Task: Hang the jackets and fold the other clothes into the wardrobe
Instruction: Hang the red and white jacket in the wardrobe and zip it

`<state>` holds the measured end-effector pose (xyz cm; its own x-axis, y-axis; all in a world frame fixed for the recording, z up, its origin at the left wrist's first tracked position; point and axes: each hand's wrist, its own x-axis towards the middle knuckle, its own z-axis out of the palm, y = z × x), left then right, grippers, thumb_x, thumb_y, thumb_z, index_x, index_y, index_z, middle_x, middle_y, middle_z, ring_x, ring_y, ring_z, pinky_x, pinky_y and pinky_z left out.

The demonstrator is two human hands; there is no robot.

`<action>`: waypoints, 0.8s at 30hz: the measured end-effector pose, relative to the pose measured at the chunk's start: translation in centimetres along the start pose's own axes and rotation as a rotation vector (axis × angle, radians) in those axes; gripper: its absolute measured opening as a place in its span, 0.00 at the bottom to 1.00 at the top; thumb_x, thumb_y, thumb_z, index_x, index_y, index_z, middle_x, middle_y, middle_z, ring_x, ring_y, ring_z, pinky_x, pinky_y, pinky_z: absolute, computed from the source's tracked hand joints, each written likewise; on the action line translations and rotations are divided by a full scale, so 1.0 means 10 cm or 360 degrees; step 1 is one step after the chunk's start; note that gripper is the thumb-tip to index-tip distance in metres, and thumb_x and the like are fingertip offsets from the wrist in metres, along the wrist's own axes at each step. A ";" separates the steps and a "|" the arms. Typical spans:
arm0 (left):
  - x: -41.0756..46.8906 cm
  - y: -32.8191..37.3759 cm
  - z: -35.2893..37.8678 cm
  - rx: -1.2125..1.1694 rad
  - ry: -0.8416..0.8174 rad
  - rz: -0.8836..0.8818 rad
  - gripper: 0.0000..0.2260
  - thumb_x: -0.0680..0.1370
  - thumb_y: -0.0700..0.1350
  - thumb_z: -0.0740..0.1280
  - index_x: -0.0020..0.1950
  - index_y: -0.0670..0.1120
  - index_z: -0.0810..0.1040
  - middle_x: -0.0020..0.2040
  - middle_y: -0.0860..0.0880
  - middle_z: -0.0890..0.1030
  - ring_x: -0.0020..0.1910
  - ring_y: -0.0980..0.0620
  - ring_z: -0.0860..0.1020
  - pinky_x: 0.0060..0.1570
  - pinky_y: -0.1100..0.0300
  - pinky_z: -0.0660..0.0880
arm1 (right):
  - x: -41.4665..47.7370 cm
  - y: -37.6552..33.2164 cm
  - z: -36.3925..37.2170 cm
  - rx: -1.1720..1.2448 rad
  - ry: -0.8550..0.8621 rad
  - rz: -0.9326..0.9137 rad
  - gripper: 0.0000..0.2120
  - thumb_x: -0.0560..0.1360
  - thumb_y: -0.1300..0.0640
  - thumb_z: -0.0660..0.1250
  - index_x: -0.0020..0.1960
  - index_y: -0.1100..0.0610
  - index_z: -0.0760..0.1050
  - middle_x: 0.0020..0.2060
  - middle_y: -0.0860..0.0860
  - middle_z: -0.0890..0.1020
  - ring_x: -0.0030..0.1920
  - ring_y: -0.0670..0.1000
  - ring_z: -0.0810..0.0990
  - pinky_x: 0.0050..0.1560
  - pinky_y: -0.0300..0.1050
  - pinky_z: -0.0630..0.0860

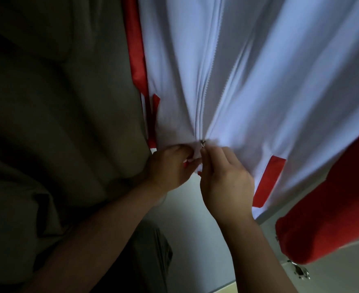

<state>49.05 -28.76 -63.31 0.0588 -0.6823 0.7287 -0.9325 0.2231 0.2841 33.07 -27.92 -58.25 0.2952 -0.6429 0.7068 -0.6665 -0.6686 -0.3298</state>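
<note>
A white jacket (258, 70) with red panels and a white zip (204, 89) hangs beside a dark olive garment (58, 102).

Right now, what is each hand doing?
Left hand: grips the hem of the white red-trimmed fabric jacket.
Right hand: pinches its small metal zipper pull.

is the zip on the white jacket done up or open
Open nearly all the way: on the white, red-trimmed fabric jacket the tooth rows part above the small metal slider, low at the hem.
</note>
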 end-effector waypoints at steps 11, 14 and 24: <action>0.18 0.13 -0.04 -0.0008 0.0044 0.0131 0.22 0.82 0.51 0.58 0.41 0.39 0.83 0.39 0.41 0.85 0.36 0.42 0.83 0.40 0.54 0.80 | 0.32 -0.13 -0.35 -0.0008 0.0072 -0.0069 0.04 0.76 0.61 0.65 0.48 0.57 0.79 0.38 0.52 0.79 0.30 0.55 0.75 0.27 0.43 0.66; 0.30 0.18 -0.11 -0.0048 0.0052 0.0010 0.19 0.82 0.54 0.61 0.40 0.42 0.81 0.37 0.44 0.84 0.35 0.44 0.82 0.37 0.53 0.78 | 0.37 -0.19 -0.39 0.0041 0.0047 -0.0014 0.05 0.75 0.61 0.64 0.48 0.56 0.78 0.39 0.51 0.80 0.32 0.56 0.77 0.27 0.43 0.66; 0.62 0.20 -0.15 -0.0143 0.0492 0.0260 0.25 0.85 0.52 0.57 0.39 0.38 0.82 0.34 0.41 0.82 0.32 0.42 0.81 0.33 0.53 0.79 | 0.64 -0.33 -0.53 -0.0038 0.0201 -0.0056 0.05 0.75 0.63 0.65 0.46 0.57 0.78 0.36 0.51 0.78 0.29 0.54 0.74 0.23 0.45 0.70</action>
<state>48.05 -31.47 -57.27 0.0295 -0.3930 0.9190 -0.9043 0.3814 0.1921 33.47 -27.86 -49.32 0.2312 -0.5658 0.7914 -0.6736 -0.6801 -0.2895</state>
